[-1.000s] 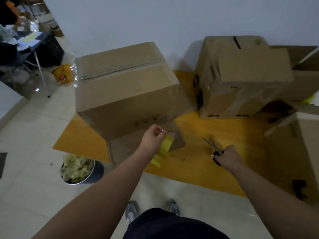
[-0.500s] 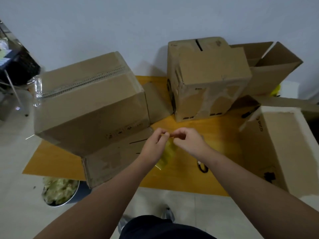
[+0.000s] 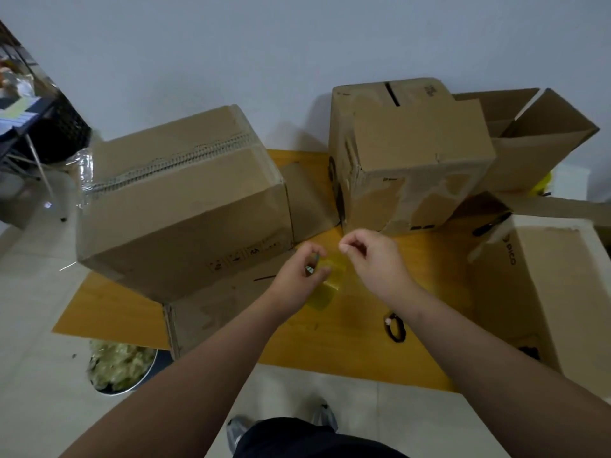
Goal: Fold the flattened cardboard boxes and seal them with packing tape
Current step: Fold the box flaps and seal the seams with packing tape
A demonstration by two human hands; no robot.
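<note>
Pinching a strip of yellowish packing tape (image 3: 327, 282), the left hand (image 3: 297, 276) holds it over the wooden board (image 3: 347, 338), its fingers curled around the upper end while the lower end hangs loose and curls below the palm. The right hand (image 3: 373, 259) sits just beside it, thumb and forefinger pressed together near the top of the strip; whether they actually grip the tape I cannot tell. Black-handled scissors (image 3: 395, 330) lie on the board under the right forearm, near its front edge.

To the left of the hands a closed cardboard box (image 3: 185, 206) stands tilted, a rough taped seam running along its top, and it rests on a flattened piece of cardboard (image 3: 224, 312). Behind the hands, against the white wall, stands a second closed box (image 3: 410, 160) with torn patches on its face. An open box (image 3: 535, 140) leans behind it to the right, and another open box (image 3: 545, 292) fills the right edge of the board. On the tiled floor at lower left is a round metal bin (image 3: 122, 366) full of crumpled pale scraps.
</note>
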